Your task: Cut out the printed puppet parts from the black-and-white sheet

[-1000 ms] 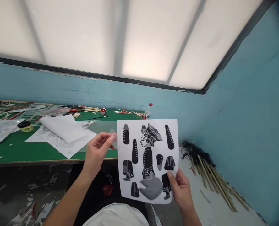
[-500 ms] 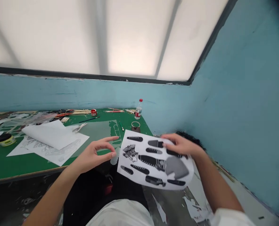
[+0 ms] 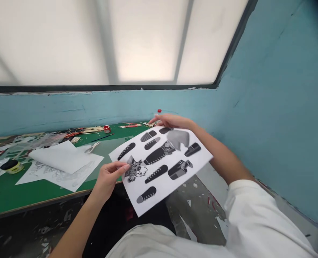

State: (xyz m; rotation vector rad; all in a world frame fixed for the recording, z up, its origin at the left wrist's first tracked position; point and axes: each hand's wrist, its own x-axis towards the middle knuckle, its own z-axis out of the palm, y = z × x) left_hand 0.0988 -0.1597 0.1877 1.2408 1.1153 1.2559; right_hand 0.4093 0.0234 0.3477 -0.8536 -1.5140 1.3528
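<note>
A white printed sheet of paper [image 3: 159,190] with several black-and-grey shapes is held tilted above my lap. My left hand [image 3: 109,175] pinches its left edge between thumb and fingers, over a small printed figure. Past the sheet's far edge, my right hand [image 3: 172,121] reaches over the table with fingers stretched out, in front of a bottle with a red cap [image 3: 159,111]. The paper hides the underside of that hand. Most of the bottle is hidden behind my fingers.
The green table [image 3: 3,199] carries loose white papers [image 3: 59,154], a black-lidded jar [image 3: 11,166], a small red pot [image 3: 106,129], thin wooden sticks [image 3: 91,128] and pliers [image 3: 93,147]. A blue wall [image 3: 269,118] stands at the right. Scraps litter the floor.
My right hand has let go of the sheet and moved up and away towards the bottle. My left hand, apart from the paper before, now pinches it; the sheet has turned and shifted left.
</note>
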